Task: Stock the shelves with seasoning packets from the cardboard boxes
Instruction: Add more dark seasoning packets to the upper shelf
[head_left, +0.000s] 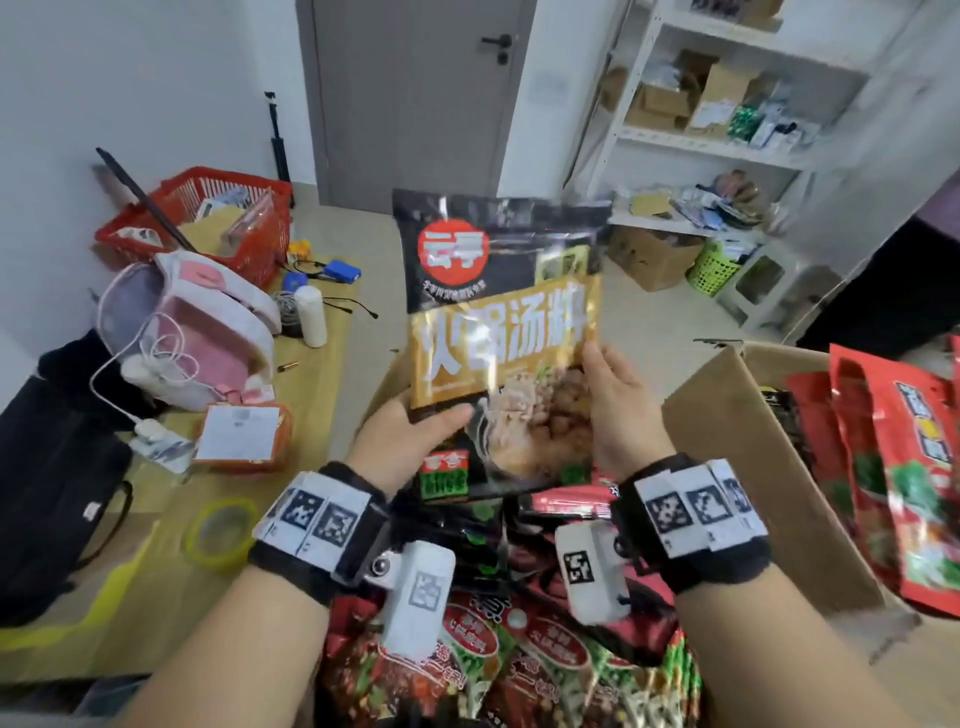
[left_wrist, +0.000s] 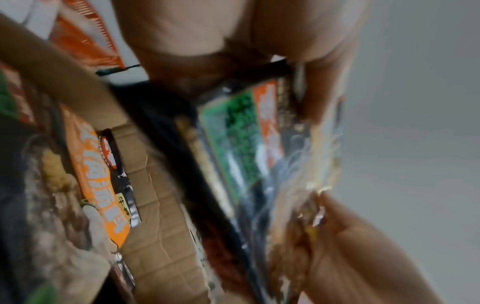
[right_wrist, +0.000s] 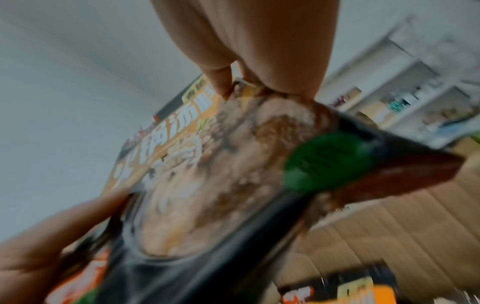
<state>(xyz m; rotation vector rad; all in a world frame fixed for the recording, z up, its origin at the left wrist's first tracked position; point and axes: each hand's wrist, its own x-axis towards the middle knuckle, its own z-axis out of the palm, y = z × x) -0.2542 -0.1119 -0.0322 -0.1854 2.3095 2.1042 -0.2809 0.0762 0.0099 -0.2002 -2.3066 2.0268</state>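
A black and gold seasoning packet (head_left: 501, 332) is held upright above the open cardboard box (head_left: 748, 467). My left hand (head_left: 410, 431) grips its lower left edge, thumb across the front. My right hand (head_left: 618, 400) grips its lower right edge. The right wrist view shows the packet (right_wrist: 207, 174) close up, with the right hand's fingers (right_wrist: 259, 51) pinching its edge. The blurred left wrist view shows the packet (left_wrist: 259, 154) edge-on under my left hand (left_wrist: 233, 30). The box holds several red and black packets (head_left: 519, 649). More red packets (head_left: 904, 467) stand at the right.
A white shelving unit (head_left: 727, 114) with boxes stands at the back right, beside a grey door (head_left: 410, 93). On the left, a table carries a red basket (head_left: 208, 223), a pink bag (head_left: 197, 332), a white bottle (head_left: 310, 314) and a tape roll (head_left: 221, 530).
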